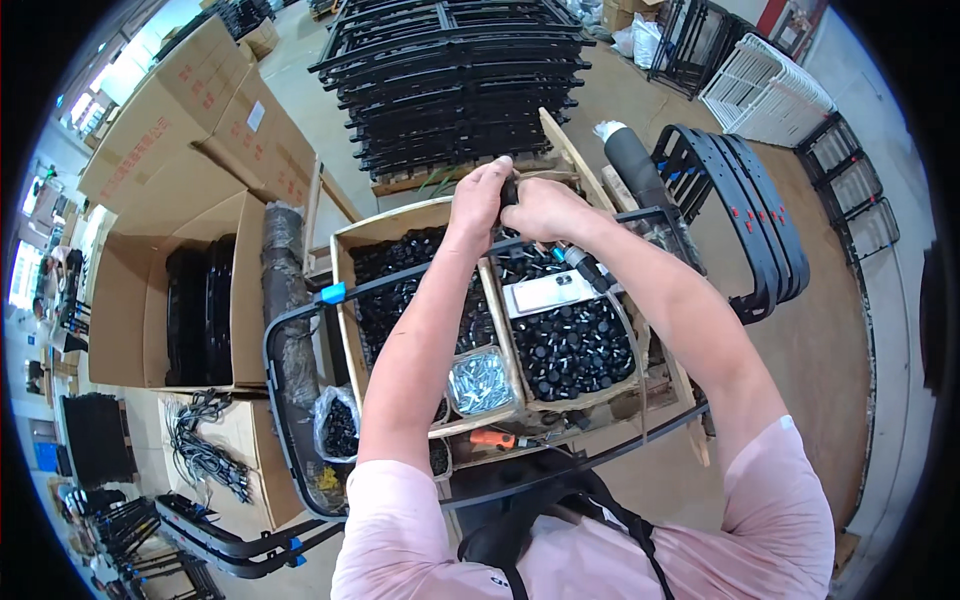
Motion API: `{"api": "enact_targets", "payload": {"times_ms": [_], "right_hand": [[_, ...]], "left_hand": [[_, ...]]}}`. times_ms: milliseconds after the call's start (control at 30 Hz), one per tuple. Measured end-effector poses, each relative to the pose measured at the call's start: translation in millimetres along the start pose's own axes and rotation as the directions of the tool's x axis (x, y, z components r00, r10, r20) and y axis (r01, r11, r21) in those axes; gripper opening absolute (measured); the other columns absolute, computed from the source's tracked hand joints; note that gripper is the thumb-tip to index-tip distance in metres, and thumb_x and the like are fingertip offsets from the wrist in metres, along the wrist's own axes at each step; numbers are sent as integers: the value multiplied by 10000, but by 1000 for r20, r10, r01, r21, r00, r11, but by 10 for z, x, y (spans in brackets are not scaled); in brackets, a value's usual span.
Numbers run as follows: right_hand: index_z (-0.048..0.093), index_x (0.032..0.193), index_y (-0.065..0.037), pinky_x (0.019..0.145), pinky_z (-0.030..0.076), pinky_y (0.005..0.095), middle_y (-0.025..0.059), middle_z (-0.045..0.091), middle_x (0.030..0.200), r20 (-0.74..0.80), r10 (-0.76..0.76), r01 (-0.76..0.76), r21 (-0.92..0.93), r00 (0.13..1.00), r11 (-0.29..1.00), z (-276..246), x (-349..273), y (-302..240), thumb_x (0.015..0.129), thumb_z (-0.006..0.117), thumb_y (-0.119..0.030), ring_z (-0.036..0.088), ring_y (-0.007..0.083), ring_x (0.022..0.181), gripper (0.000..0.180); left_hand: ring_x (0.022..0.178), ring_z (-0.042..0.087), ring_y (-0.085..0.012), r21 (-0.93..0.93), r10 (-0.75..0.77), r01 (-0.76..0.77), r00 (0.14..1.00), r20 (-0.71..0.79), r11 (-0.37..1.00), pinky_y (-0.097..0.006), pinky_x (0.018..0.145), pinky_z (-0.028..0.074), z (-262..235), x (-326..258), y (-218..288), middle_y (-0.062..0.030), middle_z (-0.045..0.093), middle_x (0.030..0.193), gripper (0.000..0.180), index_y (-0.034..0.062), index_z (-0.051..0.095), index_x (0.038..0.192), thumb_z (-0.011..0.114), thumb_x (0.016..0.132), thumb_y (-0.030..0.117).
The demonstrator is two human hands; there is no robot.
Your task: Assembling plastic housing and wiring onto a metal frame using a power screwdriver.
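Observation:
My left hand (478,197) and my right hand (540,210) meet at the far edge of a black metal frame (300,312) that lies across a wooden parts box (346,300). Both hands close around a small black part (509,189) at the frame's rail. A black tool with a teal band (580,265) hangs just under my right wrist. The box below holds several small black caps (575,345) in two compartments. A blue clip (333,293) sits on the frame's left rail.
A bag of silver screws (480,381), an orange-handled tool (493,438) and a white flat device (548,292) lie in the box. Stacked black frames (455,80) stand beyond on a pallet. Open cardboard boxes (190,290) are at left, curved black frames (745,215) at right.

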State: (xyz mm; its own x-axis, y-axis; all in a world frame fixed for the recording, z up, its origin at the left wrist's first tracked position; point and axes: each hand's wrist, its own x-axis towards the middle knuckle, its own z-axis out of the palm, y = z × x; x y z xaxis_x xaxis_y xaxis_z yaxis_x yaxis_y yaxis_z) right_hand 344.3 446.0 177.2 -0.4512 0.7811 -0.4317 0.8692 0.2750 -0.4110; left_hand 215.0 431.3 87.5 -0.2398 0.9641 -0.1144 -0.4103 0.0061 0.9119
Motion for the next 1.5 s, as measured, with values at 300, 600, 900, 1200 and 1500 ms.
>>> {"api": "enact_targets", "payload": {"times_ms": [300,600,900,1200,1500], "right_hand": [[777,1043,3,882,576,449,196,785,927,-10,27,-28,-107,1000,994,235,74,-334,884,583,-309,769,326,931,401],[760,984,0,864,583,438,157,768,830,-34,29,-34,-165,999,986,284,83,-328,917,568,-318,766,300,897,378],[730,864,52,754,589,427,171,719,693,2,23,-23,-78,1000,997,343,118,-276,884,603,-303,749,303,719,378],[759,788,28,686,570,362,141,772,766,106,52,-63,107,993,992,419,334,-198,783,684,-230,735,238,665,269],[746,821,35,681,560,359,161,768,817,105,14,-24,95,994,995,305,312,-294,738,684,-187,746,233,741,246]], "left_hand": [[781,587,-113,-111,-11,14,999,34,994,-313,703,494,-376,-22,-100,-9,659,884,315,34,719,1007,667,1038,344],[864,591,-119,-54,18,-17,999,26,998,-306,788,489,-428,-79,-134,-12,668,934,333,26,720,1026,656,1042,352],[864,582,-118,16,23,-22,1000,-3,1000,-307,803,488,-420,-142,-146,-19,674,944,356,29,722,1010,641,1036,376],[862,594,-124,5,16,-16,1000,5,1000,-315,791,502,-466,-128,-225,-28,673,935,358,30,724,1021,648,1031,380],[855,622,-142,4,-33,33,998,47,999,-321,789,520,-494,-133,-86,-53,692,953,391,27,718,1040,619,1044,405]]}}
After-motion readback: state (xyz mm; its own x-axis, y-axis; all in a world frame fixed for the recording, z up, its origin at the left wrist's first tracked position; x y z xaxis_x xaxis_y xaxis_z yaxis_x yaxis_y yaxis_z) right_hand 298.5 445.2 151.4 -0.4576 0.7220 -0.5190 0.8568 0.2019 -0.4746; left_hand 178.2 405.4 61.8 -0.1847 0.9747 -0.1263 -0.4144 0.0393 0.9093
